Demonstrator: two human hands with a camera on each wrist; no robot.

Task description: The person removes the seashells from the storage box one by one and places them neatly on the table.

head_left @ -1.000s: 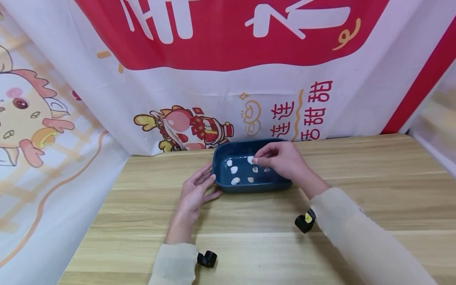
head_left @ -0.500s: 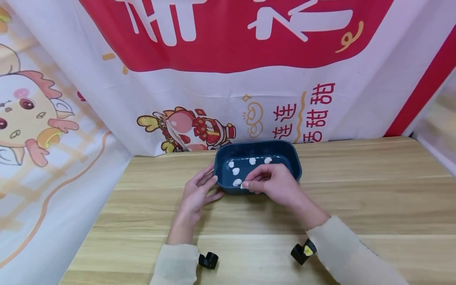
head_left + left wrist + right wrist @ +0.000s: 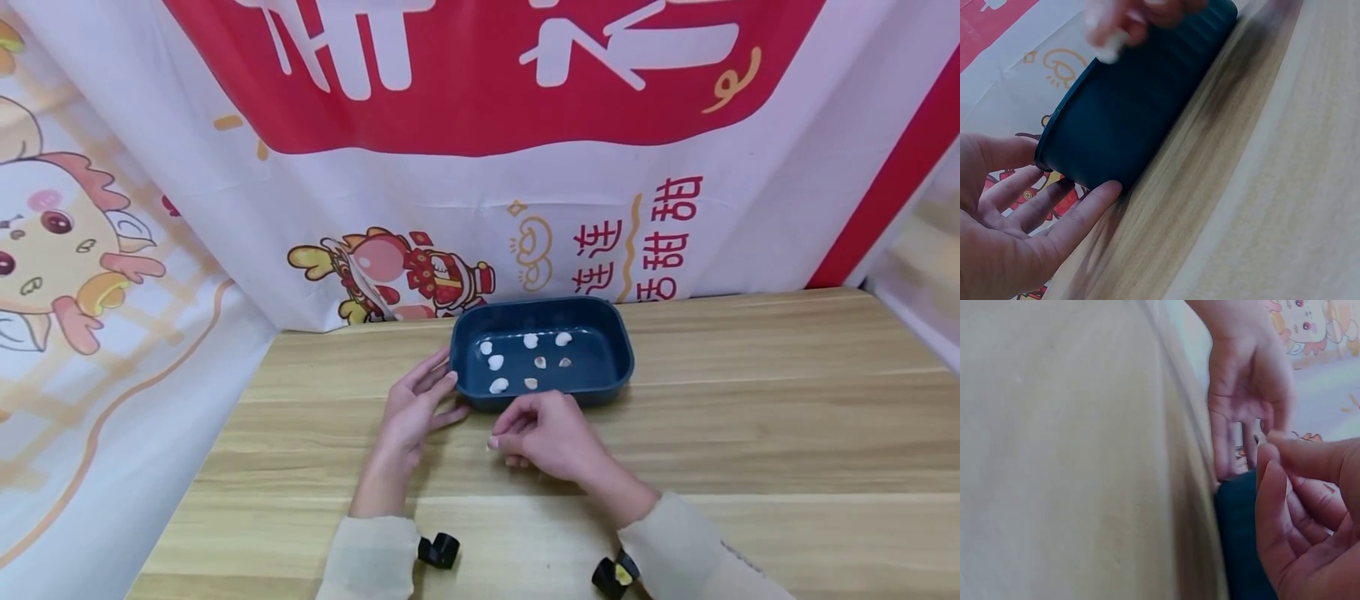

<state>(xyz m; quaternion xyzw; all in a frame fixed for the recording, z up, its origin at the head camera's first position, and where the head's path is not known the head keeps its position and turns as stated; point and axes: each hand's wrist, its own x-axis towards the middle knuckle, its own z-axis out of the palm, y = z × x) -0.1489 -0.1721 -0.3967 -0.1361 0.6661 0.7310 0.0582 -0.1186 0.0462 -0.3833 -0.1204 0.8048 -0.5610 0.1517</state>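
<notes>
- Hands at work on a wooden table [image 3: 517, 533]: my left hand [image 3: 408, 417] rests against the left end of a dark blue tray [image 3: 597, 360], fingers straight and spread, with my thumb at the rim.
- My right hand [image 3: 551, 433], just in front of the tray's near long side, pinches a small pale piece [image 3: 1112, 49] between thumb and fingertip; it is probably a shell, though blur hides its shape.
- The tray lies beyond my right hand, its long axis running sideways, away from my left hand's fingers.
- The pinched piece sits outside the tray, on my side of it and nearer its left end.
- Inside, white shells [image 3: 496, 362] form a column closest to my left hand; brownish shells [image 3: 540, 362] and two more white ones lie farther right, beyond my right knuckles.
- A printed cloth [image 3: 442, 183] hangs behind the tray, past both hands.
</notes>
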